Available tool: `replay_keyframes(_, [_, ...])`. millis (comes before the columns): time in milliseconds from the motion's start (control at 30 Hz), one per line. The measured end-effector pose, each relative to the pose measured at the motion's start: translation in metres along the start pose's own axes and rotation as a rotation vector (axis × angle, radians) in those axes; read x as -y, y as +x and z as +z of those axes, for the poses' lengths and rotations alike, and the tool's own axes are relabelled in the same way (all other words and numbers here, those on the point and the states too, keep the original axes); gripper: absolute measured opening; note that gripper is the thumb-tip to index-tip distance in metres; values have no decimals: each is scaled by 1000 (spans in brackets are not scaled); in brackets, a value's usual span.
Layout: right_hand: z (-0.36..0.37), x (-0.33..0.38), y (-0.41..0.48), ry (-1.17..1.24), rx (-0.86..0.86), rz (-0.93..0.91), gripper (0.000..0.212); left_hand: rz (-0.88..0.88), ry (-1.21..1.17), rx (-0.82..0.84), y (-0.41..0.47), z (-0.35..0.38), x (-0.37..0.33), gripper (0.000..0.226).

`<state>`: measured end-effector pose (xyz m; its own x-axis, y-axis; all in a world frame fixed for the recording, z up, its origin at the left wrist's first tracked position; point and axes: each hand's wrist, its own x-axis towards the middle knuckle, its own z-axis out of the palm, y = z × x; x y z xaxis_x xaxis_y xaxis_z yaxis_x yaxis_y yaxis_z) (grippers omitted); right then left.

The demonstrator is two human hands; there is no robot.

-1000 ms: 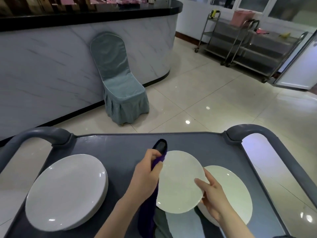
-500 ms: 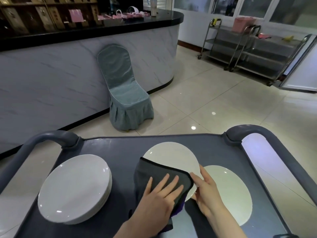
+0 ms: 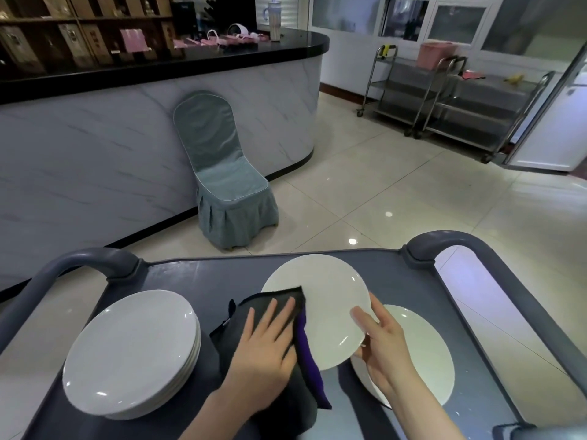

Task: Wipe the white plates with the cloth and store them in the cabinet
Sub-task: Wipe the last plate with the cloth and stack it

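A white plate [image 3: 330, 296] is held tilted above the grey cart [image 3: 197, 274]. My right hand [image 3: 379, 338] grips its right rim, thumb on the face. My left hand [image 3: 266, 341] lies flat with straight fingers on a dark cloth [image 3: 254, 309] with a purple side, pressing it against the plate's left part. Under the right hand another white plate [image 3: 425, 354] lies on the cart. A stack of white plates [image 3: 133, 350] sits at the cart's left.
The cart has raised grey handles at the left [image 3: 79, 265] and right [image 3: 470, 246]. Beyond it stand a covered teal chair [image 3: 222, 179] against a marble counter [image 3: 95, 147] and steel trolleys [image 3: 444, 96] at the far right, on tiled floor.
My left hand went from gripping the bunched cloth to pressing it flat on the plate, then slid it toward the plate's left side. The view tilted upward.
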<state>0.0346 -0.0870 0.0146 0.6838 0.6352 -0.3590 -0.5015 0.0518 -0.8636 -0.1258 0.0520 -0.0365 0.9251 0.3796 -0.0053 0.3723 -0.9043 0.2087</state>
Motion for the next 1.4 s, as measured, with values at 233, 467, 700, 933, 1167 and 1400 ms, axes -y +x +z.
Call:
replay_keyframes(233, [21,-25,-12,97,14,39,33,-24,-26,-55,29,-3,-32,62])
replay_keyframes(467, [9,-5,-9,36,-1,2,38,-47,-69,6,29,-18,5,67])
replay_keyframes(700, [7,-7,-12,47,-32,13,39,114,-136,-41,-4,2,-32,49])
replay_keyframes(933, [19,-11,-21,0,53,36,44,-48,-190,-2,35,-16,-14,58])
replay_keyframes(1167, [5,11,-10,20,-6,-14,45,-22,-59,-29,3,-10,-2,60])
replay_keyframes(1400, [19,-7,-25,-19,79,21,44,57,-73,-112,21,0,-37,63])
